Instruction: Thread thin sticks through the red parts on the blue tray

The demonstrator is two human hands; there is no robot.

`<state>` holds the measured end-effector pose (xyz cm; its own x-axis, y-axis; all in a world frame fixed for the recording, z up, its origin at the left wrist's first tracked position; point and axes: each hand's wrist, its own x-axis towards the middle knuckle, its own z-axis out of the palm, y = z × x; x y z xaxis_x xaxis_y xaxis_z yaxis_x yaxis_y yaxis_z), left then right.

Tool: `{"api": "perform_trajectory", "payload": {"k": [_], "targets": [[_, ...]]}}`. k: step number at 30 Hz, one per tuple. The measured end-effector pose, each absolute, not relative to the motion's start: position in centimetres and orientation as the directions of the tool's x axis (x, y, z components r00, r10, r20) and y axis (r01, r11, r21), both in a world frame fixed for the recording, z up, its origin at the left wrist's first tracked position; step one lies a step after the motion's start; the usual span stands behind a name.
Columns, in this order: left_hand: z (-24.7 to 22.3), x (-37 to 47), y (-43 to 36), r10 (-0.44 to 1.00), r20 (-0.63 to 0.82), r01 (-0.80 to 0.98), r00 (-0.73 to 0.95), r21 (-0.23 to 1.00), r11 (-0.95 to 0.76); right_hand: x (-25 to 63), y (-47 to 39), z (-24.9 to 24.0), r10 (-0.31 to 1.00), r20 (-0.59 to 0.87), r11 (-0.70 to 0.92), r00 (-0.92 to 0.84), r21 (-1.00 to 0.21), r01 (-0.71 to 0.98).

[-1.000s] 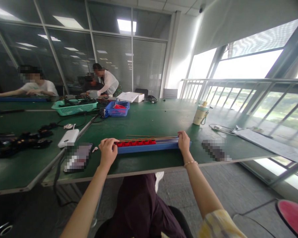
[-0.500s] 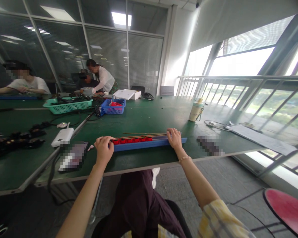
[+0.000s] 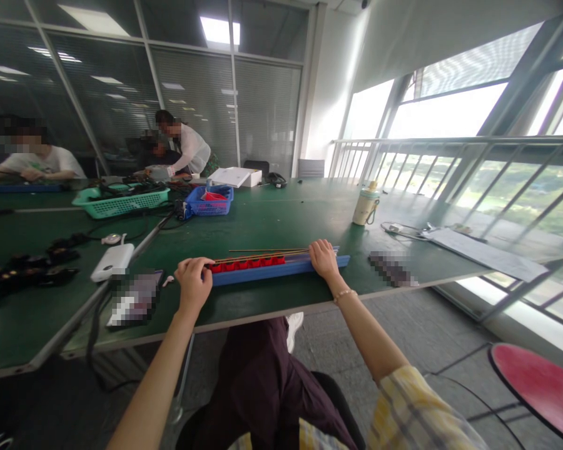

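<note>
A long blue tray [image 3: 272,274] lies lengthwise in front of me near the table edge. Several red cup-like pieces [image 3: 247,264] stand in a row in its left and middle part. Thin wooden sticks [image 3: 263,255] run along the tray's far side, above the red pieces. At the tray's left end my left hand [image 3: 195,279] is closed, its fingertips on the end of a stick. My right hand [image 3: 324,257] reaches over the tray near its right end, fingers curled down around the sticks' other ends. Its fingertips are partly hidden.
A phone [image 3: 138,297] and a white power bank [image 3: 112,262] lie to the left, a dark blurred item [image 3: 390,269] to the right. Farther back are a green basket [image 3: 122,203], a blue basket [image 3: 209,203] and a bottle [image 3: 366,205]. Other people are across the table.
The view has shifted slightly, so the scene sits a little farther left. Both hands stay in nearly the same places at the tray; the right hand has moved slightly, if at all.
</note>
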<state>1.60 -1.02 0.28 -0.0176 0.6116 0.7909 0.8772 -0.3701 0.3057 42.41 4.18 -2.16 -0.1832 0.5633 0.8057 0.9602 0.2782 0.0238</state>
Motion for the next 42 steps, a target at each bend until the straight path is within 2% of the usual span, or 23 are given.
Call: {"api": "perform_trajectory", "payload": {"k": [14,42], "targets": [[0.6,1.9,-1.2,0.626,0.779,0.868,-0.034,0.334,-0.367,42.5,4.2,-2.2,0.624,0.771,0.299,-0.127,-0.086,0.95],[0.4,1.7,-1.1,0.628,0.778,0.872,-0.027,0.325,-0.365,43.5,5.1,-3.3,0.54,0.83,0.276,0.139,-0.331,0.902]]}}
